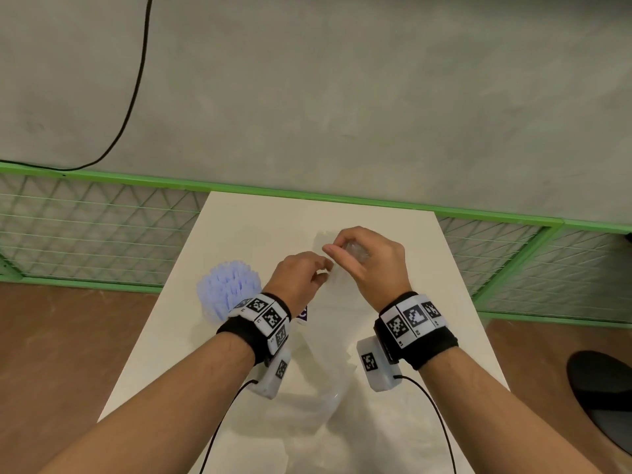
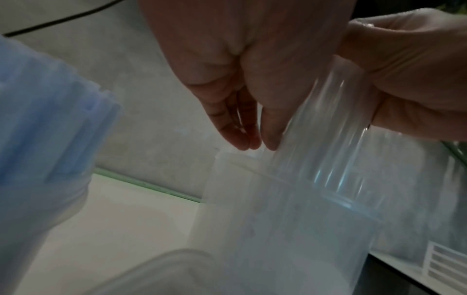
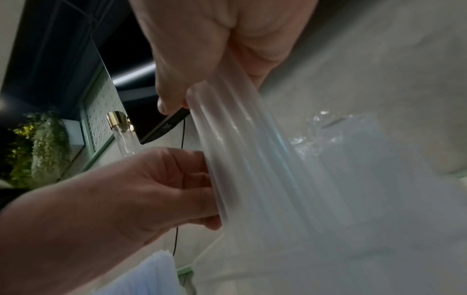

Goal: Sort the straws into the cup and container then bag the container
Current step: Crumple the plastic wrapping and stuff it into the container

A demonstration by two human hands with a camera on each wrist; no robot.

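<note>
My right hand (image 1: 362, 258) grips a bundle of clear straws (image 2: 328, 139) near its top, above the middle of the white table (image 1: 239, 234). The bundle hangs tilted, and its lower ends reach the mouth of a tall translucent container (image 2: 278, 229). My left hand (image 1: 307, 271) is just left of the bundle, fingers (image 3: 202, 189) and thumb touching its side without wrapping it. A cup packed with pale blue straws (image 1: 227, 289) stands at the left of the table. In the head view the container is mostly hidden under my hands.
Clear plastic (image 1: 325, 398) lies on the table between my forearms, and a small purple label (image 1: 302, 314) shows by my left wrist. A green mesh fence (image 1: 102, 217) runs behind the table. A black cable (image 1: 136, 80) crosses the grey floor, and a dark stool (image 1: 602, 395) is at right.
</note>
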